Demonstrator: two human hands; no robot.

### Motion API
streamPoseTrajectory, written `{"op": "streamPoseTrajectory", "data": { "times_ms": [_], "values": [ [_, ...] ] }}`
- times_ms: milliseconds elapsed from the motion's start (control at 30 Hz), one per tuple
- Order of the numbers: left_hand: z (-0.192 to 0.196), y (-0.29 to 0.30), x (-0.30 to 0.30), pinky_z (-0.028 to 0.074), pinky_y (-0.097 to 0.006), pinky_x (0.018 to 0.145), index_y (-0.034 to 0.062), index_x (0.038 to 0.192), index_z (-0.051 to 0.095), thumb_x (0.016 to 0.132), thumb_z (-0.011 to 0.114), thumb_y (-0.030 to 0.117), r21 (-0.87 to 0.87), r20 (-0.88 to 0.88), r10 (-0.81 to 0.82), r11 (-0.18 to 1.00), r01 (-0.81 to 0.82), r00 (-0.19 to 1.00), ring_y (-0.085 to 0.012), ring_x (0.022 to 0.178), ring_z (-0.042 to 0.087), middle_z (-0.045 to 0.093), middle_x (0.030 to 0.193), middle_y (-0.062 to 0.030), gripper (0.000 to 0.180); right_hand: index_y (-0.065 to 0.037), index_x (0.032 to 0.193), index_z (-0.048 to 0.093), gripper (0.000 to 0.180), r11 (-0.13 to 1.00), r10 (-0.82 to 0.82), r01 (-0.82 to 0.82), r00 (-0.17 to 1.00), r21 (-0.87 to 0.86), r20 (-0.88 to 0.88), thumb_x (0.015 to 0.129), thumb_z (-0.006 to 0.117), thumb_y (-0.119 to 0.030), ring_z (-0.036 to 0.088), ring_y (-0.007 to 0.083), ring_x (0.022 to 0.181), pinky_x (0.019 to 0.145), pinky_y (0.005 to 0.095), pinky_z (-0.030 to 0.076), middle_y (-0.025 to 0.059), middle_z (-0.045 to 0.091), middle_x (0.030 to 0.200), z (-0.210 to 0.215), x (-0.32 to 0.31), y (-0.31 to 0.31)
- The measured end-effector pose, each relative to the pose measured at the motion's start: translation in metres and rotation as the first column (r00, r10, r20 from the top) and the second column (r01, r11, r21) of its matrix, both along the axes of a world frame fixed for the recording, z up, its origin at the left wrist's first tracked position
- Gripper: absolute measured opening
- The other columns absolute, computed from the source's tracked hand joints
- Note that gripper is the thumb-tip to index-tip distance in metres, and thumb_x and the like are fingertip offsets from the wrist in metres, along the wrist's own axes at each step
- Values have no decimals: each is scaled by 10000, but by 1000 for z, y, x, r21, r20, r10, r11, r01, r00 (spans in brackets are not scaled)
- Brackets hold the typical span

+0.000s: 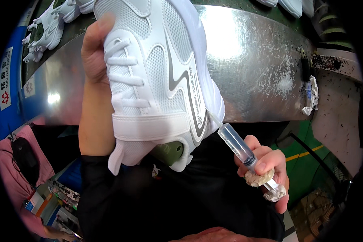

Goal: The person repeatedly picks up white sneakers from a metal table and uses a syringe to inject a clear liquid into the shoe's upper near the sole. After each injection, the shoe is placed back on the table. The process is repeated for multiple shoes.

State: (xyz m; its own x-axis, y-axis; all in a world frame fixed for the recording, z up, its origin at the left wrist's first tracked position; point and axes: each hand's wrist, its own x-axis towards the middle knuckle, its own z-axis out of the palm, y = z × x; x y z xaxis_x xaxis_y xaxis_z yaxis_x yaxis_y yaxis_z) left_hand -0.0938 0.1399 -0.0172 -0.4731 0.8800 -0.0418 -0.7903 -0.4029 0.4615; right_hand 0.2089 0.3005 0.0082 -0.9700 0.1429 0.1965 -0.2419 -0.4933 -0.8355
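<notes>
A white sneaker [149, 80] with white laces, mesh panels and a grey zigzag stripe fills the middle of the view, its heel toward me. My left hand [97, 50] grips it from the left near the toe; the fingers behind it are hidden. Inside the collar shows a dark green shoe last [168, 153]. A clear plastic syringe [236, 143], its flange and plunger end wrapped in whitish material, is held in my right hand [270, 163]. Its thin tip reaches the edge between upper and sole near the heel; whether it touches cannot be told.
Behind the shoe lies a shiny, scuffed metal work surface [262, 76]. More white shoes [50, 30] stand at the far left, others [290, 7] at the far right. Crumpled white material [311, 97] sits at the right edge. A person in a pink top [16, 165] is at lower left.
</notes>
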Motion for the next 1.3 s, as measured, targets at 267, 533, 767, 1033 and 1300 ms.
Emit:
{"op": "streamPoseTrajectory", "data": {
  "times_ms": [267, 533, 767, 1033, 1300],
  "values": [
    [-1, 0, -3, 537, -415, 838, -11, 1188, 501, 872, 530, 315, -167, -139, 109, 977, -132, 984, -266, 975, 631, 601, 1123, -180, 455, 9, 1141, 548, 899, 999, -34, 34, 999, -28, -19, 637, 648, -730, 455, 172, 765, 701, 279, 301, 130, 643, 895, -16, 16, -8],
    [-1, -1, -8, 536, -357, 761, 3, 919, 589, 866, 546, 245, -308, -110, 198, 925, -223, 974, -218, 822, 648, 655, 946, -130, 252, 12, 1146, 543, 911, 997, -50, 48, 998, -54, -32, 629, 658, -729, 444, 163, 761, 705, 281, 295, 112, 631, 946, -27, 24, -10],
    [6, -26, 3, 530, -409, 854, -14, 1205, 531, 833, 537, 369, -570, -248, 197, 762, -307, 949, -303, 938, 646, 626, 1102, -184, 534, 19, 1159, 543, 907, 998, -21, 18, 999, -65, -37, 605, 715, -678, 446, 163, 762, 700, 279, 298, 83, 631, 971, -38, 21, -10],
    [16, -98, 12, 471, -379, 940, -29, 1216, 505, 893, 455, 240, -635, -383, 48, 711, -301, 922, -280, 1065, 582, 579, 1182, -177, 423, 9, 1170, 540, 871, 994, -5, 16, 995, 105, -104, 580, 782, -584, 478, 175, 756, 689, 290, 321, 81, 635, 1012, -39, 5, -7],
    [11, -170, 57, 443, -362, 966, 2, 1204, 428, 898, 543, 160, -697, -414, 161, 578, -425, 896, -237, 1084, 551, 546, 1170, -141, 363, 0, 1175, 527, 816, 970, -31, 62, 991, 234, -134, 607, 787, -524, 524, 182, 786, 698, 300, 328, 76, 636, 1024, -42, -13, -16]
  ]
}}
